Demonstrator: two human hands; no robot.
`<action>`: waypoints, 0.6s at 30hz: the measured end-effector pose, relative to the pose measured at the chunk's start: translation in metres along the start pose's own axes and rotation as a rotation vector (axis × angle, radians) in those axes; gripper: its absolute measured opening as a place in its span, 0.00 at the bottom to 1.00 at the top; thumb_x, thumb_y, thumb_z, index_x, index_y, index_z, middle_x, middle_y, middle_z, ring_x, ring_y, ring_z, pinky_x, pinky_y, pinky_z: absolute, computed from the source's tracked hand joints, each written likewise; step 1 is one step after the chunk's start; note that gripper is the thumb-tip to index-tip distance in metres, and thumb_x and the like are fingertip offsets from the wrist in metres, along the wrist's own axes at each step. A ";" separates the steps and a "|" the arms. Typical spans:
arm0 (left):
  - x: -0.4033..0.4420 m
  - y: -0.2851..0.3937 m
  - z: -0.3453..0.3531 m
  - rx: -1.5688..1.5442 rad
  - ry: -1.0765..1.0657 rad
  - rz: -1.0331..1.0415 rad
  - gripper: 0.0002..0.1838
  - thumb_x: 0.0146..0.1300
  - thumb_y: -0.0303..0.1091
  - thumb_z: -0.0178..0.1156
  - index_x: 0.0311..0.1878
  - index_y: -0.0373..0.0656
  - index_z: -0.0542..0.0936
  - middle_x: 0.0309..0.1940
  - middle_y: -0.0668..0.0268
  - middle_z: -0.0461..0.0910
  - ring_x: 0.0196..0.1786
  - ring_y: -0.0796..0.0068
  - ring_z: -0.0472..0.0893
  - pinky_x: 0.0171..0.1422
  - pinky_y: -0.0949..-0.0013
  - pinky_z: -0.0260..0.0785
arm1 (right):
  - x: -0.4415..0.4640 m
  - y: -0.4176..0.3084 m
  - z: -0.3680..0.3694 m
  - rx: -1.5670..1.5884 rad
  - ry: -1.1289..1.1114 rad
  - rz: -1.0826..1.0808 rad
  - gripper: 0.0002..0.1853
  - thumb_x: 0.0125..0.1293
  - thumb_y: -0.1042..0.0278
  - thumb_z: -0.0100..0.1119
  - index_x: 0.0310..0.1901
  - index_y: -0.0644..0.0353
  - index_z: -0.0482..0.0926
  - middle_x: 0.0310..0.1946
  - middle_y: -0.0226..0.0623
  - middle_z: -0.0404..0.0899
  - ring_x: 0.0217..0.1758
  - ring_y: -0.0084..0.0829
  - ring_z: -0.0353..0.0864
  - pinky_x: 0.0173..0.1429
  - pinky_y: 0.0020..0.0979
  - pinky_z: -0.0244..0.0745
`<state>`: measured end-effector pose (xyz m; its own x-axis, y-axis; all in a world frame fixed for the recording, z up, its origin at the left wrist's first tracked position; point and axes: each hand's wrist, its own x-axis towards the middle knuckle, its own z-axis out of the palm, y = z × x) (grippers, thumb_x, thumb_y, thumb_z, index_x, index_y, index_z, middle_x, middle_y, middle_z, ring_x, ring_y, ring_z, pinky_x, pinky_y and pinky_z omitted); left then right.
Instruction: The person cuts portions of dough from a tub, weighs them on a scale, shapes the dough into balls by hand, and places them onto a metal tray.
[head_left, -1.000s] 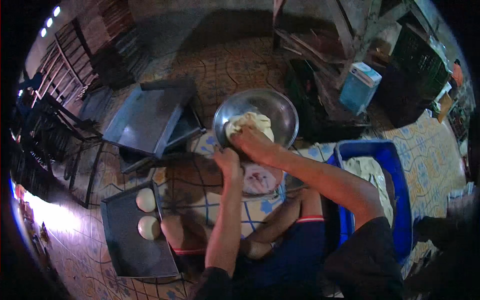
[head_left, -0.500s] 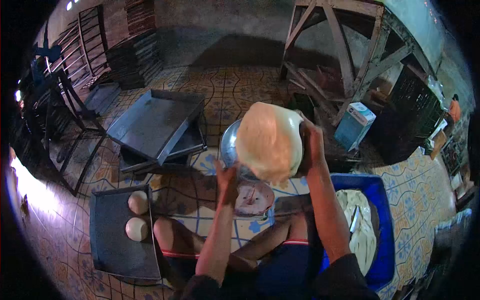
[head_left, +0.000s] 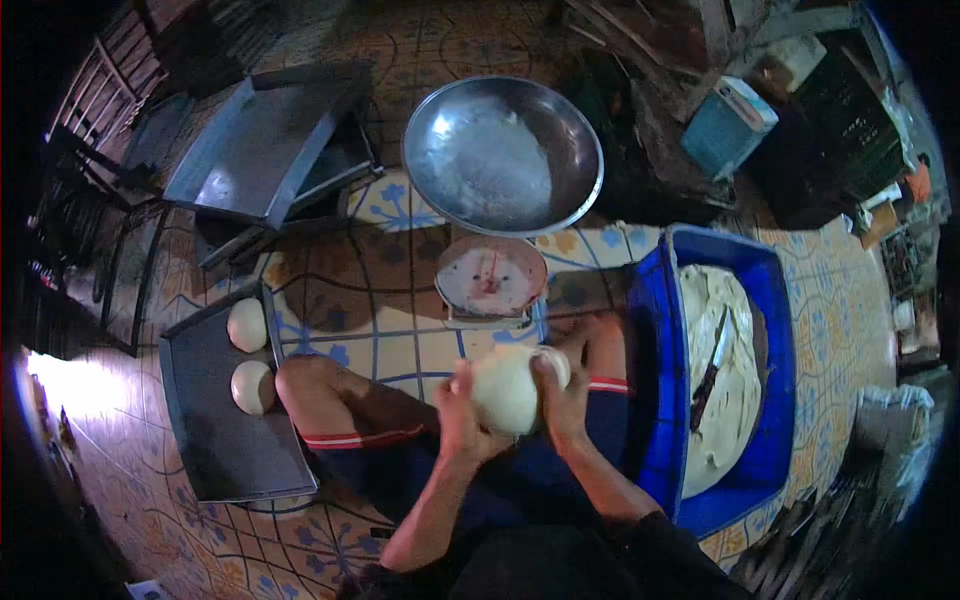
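Observation:
A rounded lump of pale dough (head_left: 505, 390) is held between my two hands above my lap. My left hand (head_left: 462, 420) presses on its left side, fingers curled against it. On the right side, my right hand (head_left: 562, 395) grips it with the thumb on top. Beyond them stands a dial scale (head_left: 492, 278), with a wide metal bowl (head_left: 500, 155) on it that holds no dough. A blue bin (head_left: 780, 400) at the right contains a large mass of dough (head_left: 735, 430) with a knife (head_left: 712, 370) lying on it.
Two dough balls (head_left: 249, 355) sit on a dark tray (head_left: 235, 450) at the left. Stacked metal trays (head_left: 265, 150) are at the upper left. A blue-white box (head_left: 730, 128) and dark crates (head_left: 850, 140) stand at the upper right on the tiled floor.
The dough lump came up out of the bowl in my right hand and has moved down over my lap. My left hand has closed on it too. The view has shifted.

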<state>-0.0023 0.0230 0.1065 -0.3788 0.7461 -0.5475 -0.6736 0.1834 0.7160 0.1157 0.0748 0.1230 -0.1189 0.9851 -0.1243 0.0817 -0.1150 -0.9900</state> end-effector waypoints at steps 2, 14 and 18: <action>0.013 -0.006 -0.023 -0.207 -0.158 0.335 0.31 0.71 0.58 0.45 0.57 0.36 0.70 0.55 0.53 0.74 0.55 0.61 0.75 0.58 0.58 0.69 | -0.005 -0.020 0.003 0.259 0.024 0.028 0.17 0.67 0.53 0.59 0.42 0.61 0.81 0.37 0.29 0.80 0.43 0.22 0.77 0.49 0.28 0.71; 0.011 -0.019 -0.011 0.366 -0.054 0.067 0.23 0.72 0.52 0.47 0.46 0.39 0.75 0.36 0.62 0.79 0.40 0.70 0.79 0.46 0.62 0.75 | -0.010 0.069 -0.035 0.309 -0.154 0.215 0.18 0.72 0.55 0.50 0.47 0.62 0.79 0.40 0.34 0.79 0.46 0.25 0.75 0.47 0.28 0.71; 0.027 -0.002 -0.024 0.006 -0.098 0.375 0.21 0.72 0.51 0.48 0.44 0.39 0.77 0.39 0.62 0.80 0.43 0.69 0.79 0.51 0.64 0.73 | -0.007 0.013 -0.018 0.108 -0.167 0.083 0.16 0.69 0.55 0.55 0.44 0.62 0.78 0.39 0.34 0.79 0.44 0.22 0.77 0.46 0.26 0.72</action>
<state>-0.0266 0.0274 0.0797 -0.5356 0.8196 -0.2036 -0.4962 -0.1104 0.8612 0.1358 0.0688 0.1118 -0.2791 0.9379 -0.2058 -0.0076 -0.2165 -0.9763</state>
